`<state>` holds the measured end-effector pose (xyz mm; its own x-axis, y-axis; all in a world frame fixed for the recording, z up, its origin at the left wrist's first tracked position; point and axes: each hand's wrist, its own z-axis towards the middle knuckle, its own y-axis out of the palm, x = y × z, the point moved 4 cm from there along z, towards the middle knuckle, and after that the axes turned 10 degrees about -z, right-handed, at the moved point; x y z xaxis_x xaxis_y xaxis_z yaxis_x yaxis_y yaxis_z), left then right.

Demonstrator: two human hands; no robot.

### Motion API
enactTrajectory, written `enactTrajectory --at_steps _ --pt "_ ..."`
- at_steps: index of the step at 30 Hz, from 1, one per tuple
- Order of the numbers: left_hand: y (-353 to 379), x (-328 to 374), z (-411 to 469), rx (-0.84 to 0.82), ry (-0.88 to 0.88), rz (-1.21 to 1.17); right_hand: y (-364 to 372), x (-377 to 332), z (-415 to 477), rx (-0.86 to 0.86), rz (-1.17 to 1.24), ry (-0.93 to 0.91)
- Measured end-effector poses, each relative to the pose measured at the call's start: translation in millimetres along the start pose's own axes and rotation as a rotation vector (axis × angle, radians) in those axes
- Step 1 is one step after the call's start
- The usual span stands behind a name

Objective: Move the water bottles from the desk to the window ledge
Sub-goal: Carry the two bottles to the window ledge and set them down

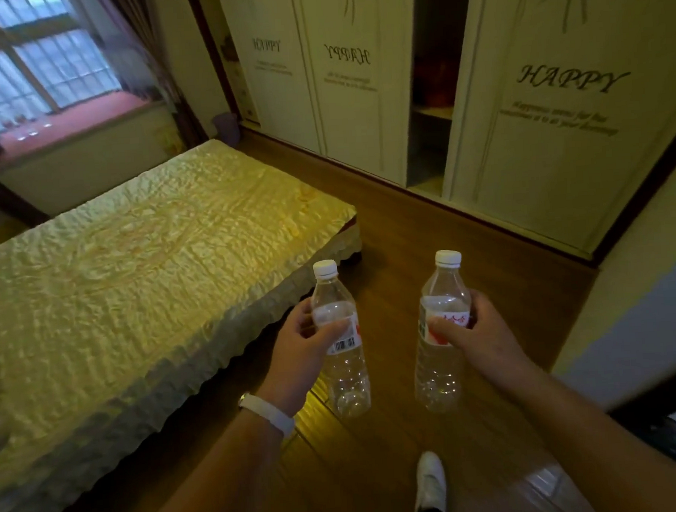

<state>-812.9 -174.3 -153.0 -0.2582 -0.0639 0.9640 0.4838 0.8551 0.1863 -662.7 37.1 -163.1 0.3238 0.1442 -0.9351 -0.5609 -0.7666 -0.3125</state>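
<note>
Above the wooden floor, beside the bed, the left hand grips one bottle and the right hand grips another bottle, both upright.

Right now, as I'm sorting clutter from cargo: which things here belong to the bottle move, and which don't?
Job: left hand, its bottle; right hand, its bottle; window ledge.
Not: bed, wardrobe, wristband.
</note>
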Motion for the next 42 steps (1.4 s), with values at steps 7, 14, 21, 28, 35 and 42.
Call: enactTrajectory --at_steps 7,14,21,28,35,42 --pt "75.8 33.8 101.7 0.013 0.016 -0.012 -53.4 -16.1 116.4 -0.019 -0.02 -0.025" --pt "145.6 62.5 179.9 -0.098 0.078 0.013 -98.6 -25.9 182.6 0.018 0.003 0.002" --pt "178.8 61.2 260.1 -0.155 0.058 -0.02 -116.2 -21.3 248.6 0.083 -0.022 0.045" --pt "187.5 56.8 375.4 -0.185 0.036 -0.001 -111.4 -32.6 350.4 0.119 -0.048 0.08" --pt "186.5 78.5 515.5 -0.218 -0.005 -0.044 -106.1 -67.0 475.6 0.175 -0.094 0.1" --pt "198.8 95.5 616.0 -0.281 -0.024 -0.011 -111.3 -92.0 554.4 0.262 -0.068 0.113"
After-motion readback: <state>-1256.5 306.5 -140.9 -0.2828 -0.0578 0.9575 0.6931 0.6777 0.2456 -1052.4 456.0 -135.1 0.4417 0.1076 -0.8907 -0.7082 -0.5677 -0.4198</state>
